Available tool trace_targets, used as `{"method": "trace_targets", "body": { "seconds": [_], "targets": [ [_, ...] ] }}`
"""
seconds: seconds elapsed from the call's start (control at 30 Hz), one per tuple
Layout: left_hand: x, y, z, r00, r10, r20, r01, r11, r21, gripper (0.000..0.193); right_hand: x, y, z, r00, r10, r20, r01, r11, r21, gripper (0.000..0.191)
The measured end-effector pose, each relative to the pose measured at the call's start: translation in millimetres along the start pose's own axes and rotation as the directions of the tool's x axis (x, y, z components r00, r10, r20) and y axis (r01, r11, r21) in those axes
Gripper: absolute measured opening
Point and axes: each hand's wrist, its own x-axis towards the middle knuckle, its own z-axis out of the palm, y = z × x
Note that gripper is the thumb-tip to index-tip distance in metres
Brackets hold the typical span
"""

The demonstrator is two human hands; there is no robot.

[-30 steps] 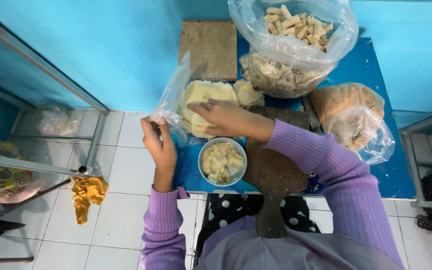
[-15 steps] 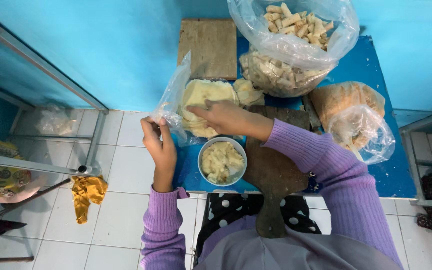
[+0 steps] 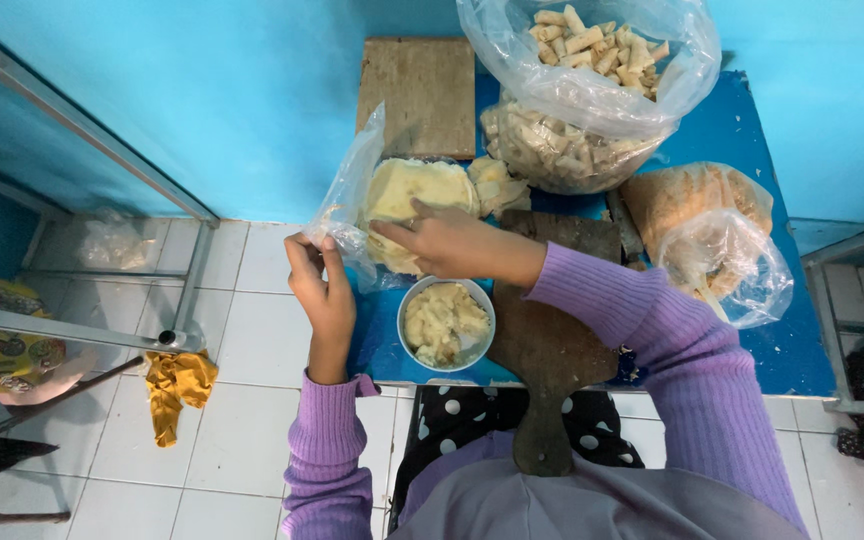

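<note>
Near the centre of the frame, slightly left, the left hand [image 3: 320, 285] pinches the edge of a clear plastic bag [image 3: 352, 200] between thumb and fingertips, holding it open. The right hand [image 3: 452, 243] comes in from the right with its fingers pressed together and pushed into the bag's mouth, resting on the stack of pale round wrappers [image 3: 414, 195] inside (whether it grips one sheet I cannot tell). The stack lies on the blue table [image 3: 742, 130] just above centre.

Just below the right hand stands a small metal bowl [image 3: 446, 323] of pale yellow filling, touching a dark wooden board [image 3: 549, 350] whose handle points toward the bottom edge. At the top centre lies a lighter wooden board [image 3: 417, 95]. In the upper right, a big clear bag of rolled pieces [image 3: 592, 50] sits above a bowl of more rolls [image 3: 552, 150], with another crumpled bag [image 3: 717, 235] at the right. A yellow cloth [image 3: 177, 385] lies on the white tiled floor [image 3: 242, 440] in the lower left.
</note>
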Motion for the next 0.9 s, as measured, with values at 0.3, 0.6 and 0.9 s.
{"method": "trace_targets", "body": {
  "seconds": [0.3, 0.6, 0.9],
  "targets": [
    [-0.2, -6.6, 1.2, 1.000, 0.017, 0.009, -0.017, 1.000, -0.005, 0.014, -1.8, 10.7, 22.5, 0.960, -0.142, -0.242, 0.096, 0.977, -0.191, 0.075],
    [-2.5, -16.8, 1.0, 0.999, -0.043, -0.021, 0.044, 0.998, 0.051, 0.017, 0.6, 43.2, -1.1, 0.945, 0.291, -0.148, -0.188, 0.854, 0.484, 0.067],
    [-3.2, -17.7, 2.0, 0.996, -0.030, 0.083, 0.022, 0.995, 0.092, 0.020, -3.7, 55.1, 2.5, 0.884, 0.458, -0.090, -0.172, 0.499, 0.849, 0.075]
  ]
}}
